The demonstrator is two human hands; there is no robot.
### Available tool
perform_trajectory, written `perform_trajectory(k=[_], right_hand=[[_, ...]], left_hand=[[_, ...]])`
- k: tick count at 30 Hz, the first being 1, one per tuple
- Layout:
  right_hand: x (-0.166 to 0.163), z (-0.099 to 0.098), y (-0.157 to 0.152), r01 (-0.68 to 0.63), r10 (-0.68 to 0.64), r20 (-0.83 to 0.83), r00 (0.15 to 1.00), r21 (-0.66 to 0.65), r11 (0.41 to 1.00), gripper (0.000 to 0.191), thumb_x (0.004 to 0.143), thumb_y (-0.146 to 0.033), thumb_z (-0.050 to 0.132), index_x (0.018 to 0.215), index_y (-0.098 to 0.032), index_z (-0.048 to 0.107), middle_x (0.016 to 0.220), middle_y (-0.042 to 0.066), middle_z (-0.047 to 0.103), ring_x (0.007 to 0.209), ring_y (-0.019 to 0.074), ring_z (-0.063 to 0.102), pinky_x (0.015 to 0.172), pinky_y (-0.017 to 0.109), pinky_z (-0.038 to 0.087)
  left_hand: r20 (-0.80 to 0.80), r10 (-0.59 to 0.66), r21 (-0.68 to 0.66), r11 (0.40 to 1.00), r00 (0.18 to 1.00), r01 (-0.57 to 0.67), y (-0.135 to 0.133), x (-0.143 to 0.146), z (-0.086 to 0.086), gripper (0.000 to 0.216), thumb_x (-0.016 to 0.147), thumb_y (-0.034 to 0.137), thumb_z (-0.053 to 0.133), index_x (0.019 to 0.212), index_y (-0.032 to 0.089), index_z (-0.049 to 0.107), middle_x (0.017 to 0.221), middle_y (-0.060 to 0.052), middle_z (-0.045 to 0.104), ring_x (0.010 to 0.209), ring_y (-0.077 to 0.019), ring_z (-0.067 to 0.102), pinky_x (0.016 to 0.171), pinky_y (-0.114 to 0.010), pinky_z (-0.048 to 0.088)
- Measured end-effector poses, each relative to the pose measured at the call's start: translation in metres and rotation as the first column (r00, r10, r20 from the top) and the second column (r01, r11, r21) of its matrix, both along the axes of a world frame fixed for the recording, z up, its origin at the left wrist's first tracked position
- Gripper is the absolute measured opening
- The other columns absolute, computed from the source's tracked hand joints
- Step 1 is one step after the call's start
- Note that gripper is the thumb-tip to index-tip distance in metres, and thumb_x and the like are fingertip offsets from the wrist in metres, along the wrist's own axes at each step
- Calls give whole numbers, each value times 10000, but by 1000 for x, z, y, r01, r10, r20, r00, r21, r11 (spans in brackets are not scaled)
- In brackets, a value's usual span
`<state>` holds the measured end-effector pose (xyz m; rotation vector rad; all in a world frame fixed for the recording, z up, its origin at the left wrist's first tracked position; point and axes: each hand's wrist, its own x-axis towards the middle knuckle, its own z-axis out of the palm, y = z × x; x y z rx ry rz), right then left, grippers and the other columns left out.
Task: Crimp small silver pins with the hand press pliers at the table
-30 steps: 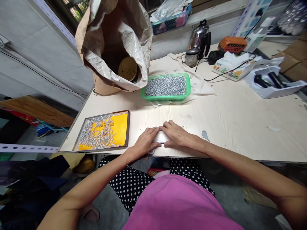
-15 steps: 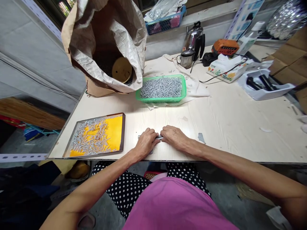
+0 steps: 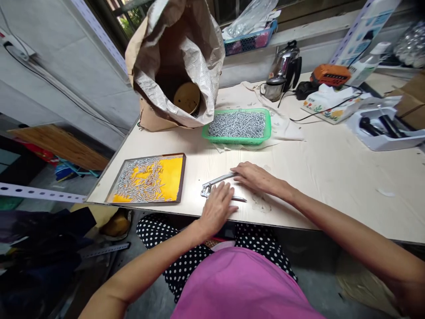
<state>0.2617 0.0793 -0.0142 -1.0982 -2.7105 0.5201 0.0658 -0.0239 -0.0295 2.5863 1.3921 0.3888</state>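
A silver plier-like hand tool (image 3: 219, 179) lies on the tabletop with its two handles spread apart and a small spring near its left end. My left hand (image 3: 217, 206) rests across its lower handle, fingers stretched out and loosely together. At the end of the upper handle, my right hand (image 3: 255, 177) touches the metal with extended fingers. Part of the lower handle is hidden under my left fingers. To the left, a shallow tray (image 3: 182, 181) with a yellow bottom holds many small metal pins. Beyond my hands, a green basket (image 3: 237, 141) is heaped with similar pins.
A large open sack (image 3: 156, 106) with a round yellowish container (image 3: 187, 98) inside stands at the back left. Further right are a metal kettle (image 3: 285, 64), a cup (image 3: 274, 88), an orange battery (image 3: 330, 74), a tissue pack (image 3: 327, 104) and a white bin (image 3: 381, 137).
My hands have moved apart and their fingers have straightened. The tool, mostly covered before, now shows with its handles spread. The whole view has shifted slightly.
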Motion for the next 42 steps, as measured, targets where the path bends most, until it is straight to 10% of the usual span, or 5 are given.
perform_trajectory(k=[11, 24, 29, 37, 42], right_hand=[[-32, 5, 27, 83, -111, 155, 982, 176, 981, 152, 929, -271, 556, 961, -195, 683, 1013, 86, 672, 982, 254, 520, 798, 374, 301], [-112, -2, -24, -591, 599, 13, 800, 187, 785, 151, 912, -246, 575, 804, -201, 670, 983, 76, 642, 993, 235, 490, 795, 364, 358], [-108, -1, -21, -372, 322, -475, 819, -11, 928, 205, 990, -276, 425, 1006, -196, 614, 954, 65, 658, 900, 182, 573, 793, 330, 451], [-49, 62, 79, 447, -335, -623, 707, 26, 894, 257, 944, -387, 485, 1036, -202, 637, 937, 92, 667, 807, 231, 622, 740, 404, 515], [-17, 68, 88, 436, -332, -363, 871, 260, 861, 340, 947, -410, 491, 1176, -211, 643, 1124, 149, 605, 974, 310, 590, 857, 473, 484]], left_hand=[[133, -81, -112, 989, 988, 97, -18, 14, -6, 605, 945, 498, 508, 1430, 156, 391, 1452, -199, 479, 1437, -312, 329, 1172, -571, 247], [161, -184, 102, 980, 970, 169, -52, -51, 30, 253, 984, 329, 472, 1023, 214, 694, 892, -61, 713, 858, -178, 651, 863, -342, 538], [-65, 550, 213, 823, 833, -527, -8, -156, 56, 261, 969, 266, 461, 1007, 201, 710, 922, -95, 654, 915, -228, 553, 827, -368, 497], [-353, 451, 15, 879, 820, -477, 37, -206, 42, 207, 894, 199, 544, 752, 210, 694, 844, -91, 614, 923, -240, 513, 804, -338, 456], [-84, 524, -82, 844, 848, -530, 30, -173, 56, 137, 862, 208, 569, 790, 192, 685, 857, -76, 670, 883, -217, 579, 834, -333, 463]])
